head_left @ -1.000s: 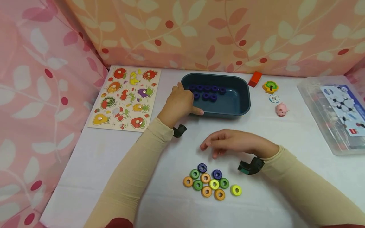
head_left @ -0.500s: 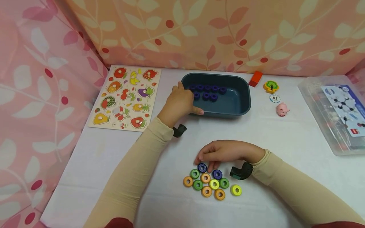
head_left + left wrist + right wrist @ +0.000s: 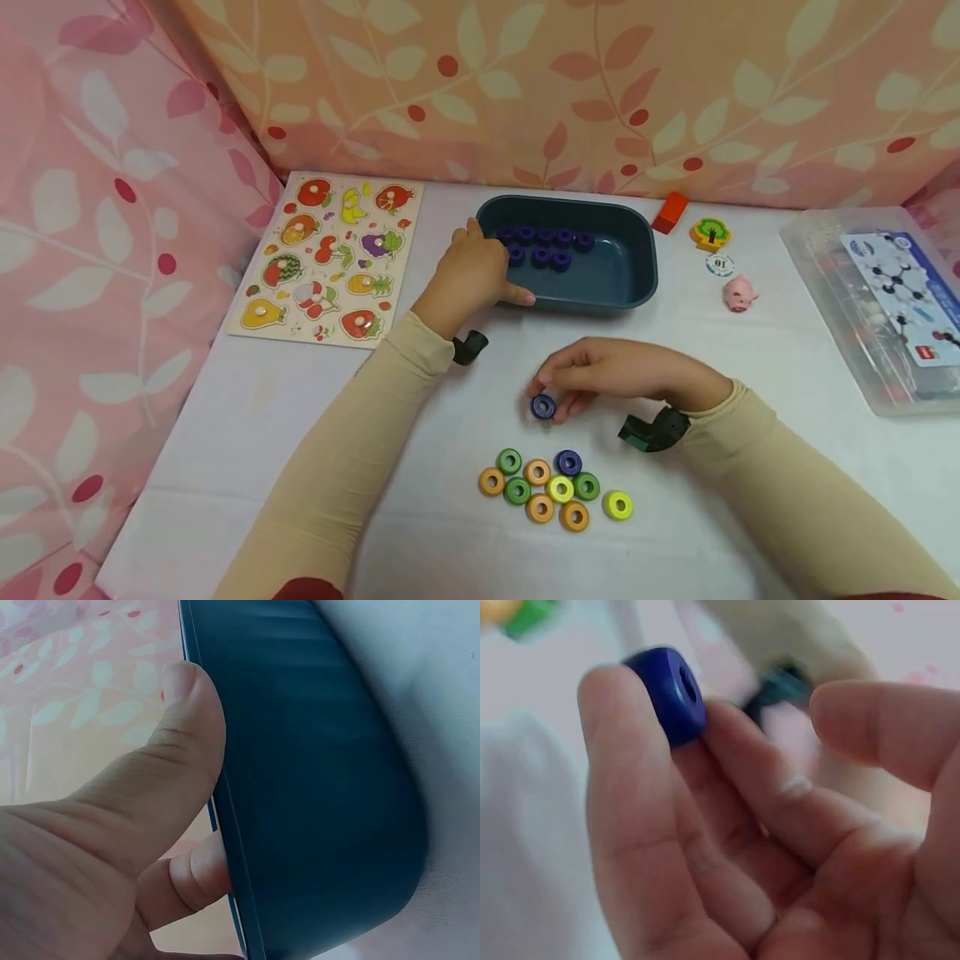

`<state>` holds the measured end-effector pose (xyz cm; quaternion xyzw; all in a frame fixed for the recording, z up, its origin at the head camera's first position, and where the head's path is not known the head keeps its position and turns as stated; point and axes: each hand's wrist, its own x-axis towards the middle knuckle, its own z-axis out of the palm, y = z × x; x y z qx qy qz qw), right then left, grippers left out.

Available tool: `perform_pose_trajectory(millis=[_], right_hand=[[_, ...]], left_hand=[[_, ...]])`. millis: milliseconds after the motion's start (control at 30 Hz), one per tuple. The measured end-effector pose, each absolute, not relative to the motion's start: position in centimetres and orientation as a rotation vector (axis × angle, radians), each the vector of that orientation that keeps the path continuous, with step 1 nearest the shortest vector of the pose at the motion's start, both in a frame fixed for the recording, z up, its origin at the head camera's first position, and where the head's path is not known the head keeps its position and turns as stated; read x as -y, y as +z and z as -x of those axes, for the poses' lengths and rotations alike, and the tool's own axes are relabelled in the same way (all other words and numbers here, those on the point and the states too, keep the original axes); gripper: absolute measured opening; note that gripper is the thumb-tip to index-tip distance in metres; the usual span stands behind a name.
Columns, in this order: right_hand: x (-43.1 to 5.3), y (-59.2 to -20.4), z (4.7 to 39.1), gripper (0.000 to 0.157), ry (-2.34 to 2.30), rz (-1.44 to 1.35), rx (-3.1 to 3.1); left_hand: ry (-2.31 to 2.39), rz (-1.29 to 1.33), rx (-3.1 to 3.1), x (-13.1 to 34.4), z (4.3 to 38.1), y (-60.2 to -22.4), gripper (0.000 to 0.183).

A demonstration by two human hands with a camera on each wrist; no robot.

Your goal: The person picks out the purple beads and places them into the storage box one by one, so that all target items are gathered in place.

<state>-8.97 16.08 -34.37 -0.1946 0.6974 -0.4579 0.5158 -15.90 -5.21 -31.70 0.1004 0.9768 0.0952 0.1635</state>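
My left hand (image 3: 468, 271) grips the near left corner of a dark blue plastic tub (image 3: 600, 302). In the left wrist view its thumb lies along the outer side of the rim, with fingers over the inner side. Several purple ring beads (image 3: 561, 260) lie inside the tub. My right hand (image 3: 622, 372) is raised between the tub and a loose group of beads, pinching a purple ring bead (image 3: 671, 694) between its fingertips; the thumb stands apart from it. On the cloth nearer me lie orange beads (image 3: 574, 517), green beads (image 3: 517, 491), yellow beads (image 3: 618, 505) and one purple bead (image 3: 568, 462).
A fruit puzzle board (image 3: 318, 258) lies left of the tub. To its right are a red block (image 3: 671, 212), a tree piece (image 3: 710, 234), a round "10" token (image 3: 721, 264) and a pink pig (image 3: 739, 294). A clear plastic case (image 3: 862, 333) lies far right.
My right hand came down to the bead group, picked up a purple ring bead from its far edge, and moved back toward the tub with it. The left hand kept its place on the tub.
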Motion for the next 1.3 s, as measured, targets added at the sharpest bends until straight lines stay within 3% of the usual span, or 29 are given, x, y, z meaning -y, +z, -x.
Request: perform_pose_trajectory(millis=[233, 433, 567, 1033, 1300], right_hand=[[-19.0, -30.7, 14.4, 0.053, -1.324, 0.223, -1.959], [-19.6, -31.7, 18.4, 0.068, -1.307, -0.016, -2.087], [-19.1, -33.1, 19.7, 0.069, -1.238, -0.086, -2.098], [-18.1, -34.1, 20.4, 0.066, -1.272, -0.094, -2.072], [-19.6, -31.6, 16.4, 0.056, -1.187, 0.124, -2.153]], left_hand=[[0.278, -0.282, -2.796, 5.4, 16.0, -31.6, 0.07], [0.291, -0.284, -2.801, 5.3, 16.0, -31.7, 0.071], [0.289, -0.283, -2.791, 5.1, 16.0, -31.8, 0.071], [0.263, -0.281, -2.784, 4.9, 16.0, -31.7, 0.072], [0.271, -0.265, -2.791, 5.1, 16.0, -31.8, 0.071]])
